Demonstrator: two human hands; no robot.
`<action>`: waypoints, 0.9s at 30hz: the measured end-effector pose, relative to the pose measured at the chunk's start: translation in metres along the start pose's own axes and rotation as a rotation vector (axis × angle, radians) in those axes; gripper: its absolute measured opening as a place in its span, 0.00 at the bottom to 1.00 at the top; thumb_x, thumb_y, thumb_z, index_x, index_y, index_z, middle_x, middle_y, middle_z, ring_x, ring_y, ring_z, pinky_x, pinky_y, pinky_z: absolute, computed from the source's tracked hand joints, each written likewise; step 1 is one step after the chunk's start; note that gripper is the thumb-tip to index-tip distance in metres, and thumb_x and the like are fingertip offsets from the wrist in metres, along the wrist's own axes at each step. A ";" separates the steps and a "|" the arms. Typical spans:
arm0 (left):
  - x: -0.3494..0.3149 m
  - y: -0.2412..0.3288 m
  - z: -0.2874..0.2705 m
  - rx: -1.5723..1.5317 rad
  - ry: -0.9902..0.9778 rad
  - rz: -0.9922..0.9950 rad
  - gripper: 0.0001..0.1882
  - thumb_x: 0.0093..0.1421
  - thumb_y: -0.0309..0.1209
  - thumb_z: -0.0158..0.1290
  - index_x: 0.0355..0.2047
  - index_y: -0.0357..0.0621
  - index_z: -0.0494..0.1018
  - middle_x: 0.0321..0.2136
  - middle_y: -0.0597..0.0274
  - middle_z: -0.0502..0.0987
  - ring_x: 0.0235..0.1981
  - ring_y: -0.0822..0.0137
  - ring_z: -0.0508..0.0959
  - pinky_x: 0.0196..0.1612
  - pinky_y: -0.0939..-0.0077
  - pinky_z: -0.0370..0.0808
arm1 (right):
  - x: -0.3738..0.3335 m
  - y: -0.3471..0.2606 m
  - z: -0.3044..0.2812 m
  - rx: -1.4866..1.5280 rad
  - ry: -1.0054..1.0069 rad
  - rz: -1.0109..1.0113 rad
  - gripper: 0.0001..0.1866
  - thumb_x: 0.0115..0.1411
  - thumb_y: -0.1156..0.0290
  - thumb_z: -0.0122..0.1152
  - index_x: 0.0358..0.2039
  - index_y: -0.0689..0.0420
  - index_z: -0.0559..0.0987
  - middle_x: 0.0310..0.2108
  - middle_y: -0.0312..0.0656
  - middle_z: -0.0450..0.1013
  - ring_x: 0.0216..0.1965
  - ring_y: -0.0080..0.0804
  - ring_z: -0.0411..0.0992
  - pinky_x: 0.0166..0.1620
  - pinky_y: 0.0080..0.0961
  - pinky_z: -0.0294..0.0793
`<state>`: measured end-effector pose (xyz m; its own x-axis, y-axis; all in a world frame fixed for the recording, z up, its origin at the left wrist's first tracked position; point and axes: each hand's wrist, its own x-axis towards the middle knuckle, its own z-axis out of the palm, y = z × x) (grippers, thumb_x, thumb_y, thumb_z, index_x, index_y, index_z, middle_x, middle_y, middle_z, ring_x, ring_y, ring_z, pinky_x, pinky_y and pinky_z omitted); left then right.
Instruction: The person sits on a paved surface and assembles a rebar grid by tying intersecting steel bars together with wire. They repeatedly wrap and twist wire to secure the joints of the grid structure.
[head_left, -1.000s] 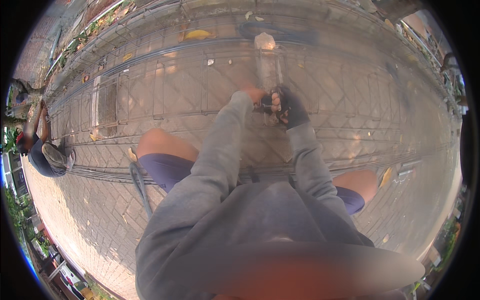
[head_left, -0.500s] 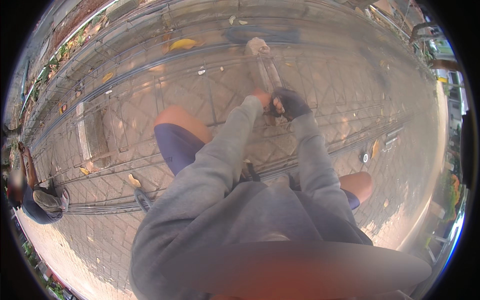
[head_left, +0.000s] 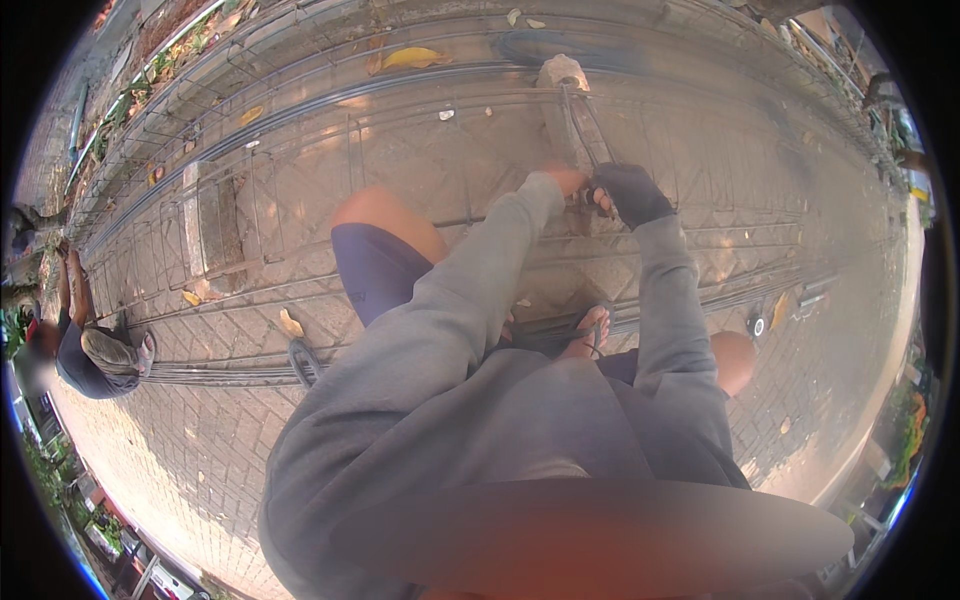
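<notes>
Head view: the metal cage (head_left: 468, 219) looks long, dark and thin-barred.

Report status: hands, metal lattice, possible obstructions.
Left hand, gloved right hand: close together, grips unclear. Metal lattice: low over brick paving. Possible obstruction: concrete block near the hands.

We stretch our left arm (head_left: 480, 275) and right arm (head_left: 672, 300) forward, our blurred left hand (head_left: 567, 181) just beside our dark-gloved right hand (head_left: 630, 193), whose fingers (head_left: 602, 201) curl, how tightly we cannot tell. Our bent left knee (head_left: 385, 218) is left of both hands.
</notes>
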<state>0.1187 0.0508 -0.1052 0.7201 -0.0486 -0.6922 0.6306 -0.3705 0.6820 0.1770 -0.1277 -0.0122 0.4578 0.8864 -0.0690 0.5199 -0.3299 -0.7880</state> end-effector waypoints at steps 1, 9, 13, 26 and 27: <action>-0.020 0.008 -0.005 0.014 0.102 -0.027 0.28 0.57 0.44 0.61 0.51 0.34 0.79 0.49 0.42 0.82 0.52 0.50 0.81 0.54 0.59 0.76 | -0.010 -0.004 -0.001 0.000 -0.004 0.078 0.08 0.64 0.72 0.55 0.36 0.60 0.82 0.29 0.39 0.77 0.29 0.26 0.75 0.32 0.25 0.73; -0.153 0.013 -0.032 -0.360 1.024 0.066 0.23 0.59 0.40 0.60 0.50 0.35 0.81 0.46 0.39 0.82 0.50 0.46 0.82 0.56 0.57 0.75 | -0.123 -0.097 0.011 0.802 0.094 0.327 0.13 0.65 0.68 0.55 0.32 0.66 0.82 0.21 0.41 0.75 0.23 0.25 0.74 0.31 0.23 0.75; -0.201 -0.064 -0.090 -0.197 1.098 -0.037 0.18 0.59 0.40 0.60 0.37 0.35 0.85 0.32 0.39 0.84 0.37 0.46 0.86 0.44 0.58 0.79 | -0.083 -0.091 0.028 0.840 -0.085 0.314 0.11 0.64 0.68 0.59 0.34 0.63 0.83 0.23 0.40 0.75 0.24 0.25 0.75 0.32 0.24 0.77; -0.193 -0.087 -0.130 -0.123 0.691 -0.134 0.35 0.52 0.55 0.66 0.52 0.43 0.82 0.43 0.53 0.85 0.43 0.62 0.84 0.44 0.66 0.78 | -0.088 -0.152 0.024 0.040 -0.161 -0.187 0.10 0.60 0.64 0.65 0.31 0.58 0.80 0.26 0.41 0.76 0.28 0.36 0.76 0.34 0.29 0.77; -0.178 -0.086 -0.134 -0.059 0.575 -0.179 0.36 0.51 0.57 0.66 0.53 0.44 0.82 0.44 0.53 0.85 0.42 0.61 0.83 0.44 0.65 0.78 | -0.091 -0.151 0.031 0.003 -0.180 -0.355 0.10 0.59 0.64 0.66 0.30 0.57 0.79 0.26 0.42 0.75 0.29 0.38 0.76 0.36 0.31 0.77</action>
<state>-0.0247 0.2159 -0.0094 0.6318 0.5248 -0.5704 0.7597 -0.2733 0.5900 0.0348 -0.1483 0.0945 0.1160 0.9880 0.1016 0.6210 0.0077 -0.7838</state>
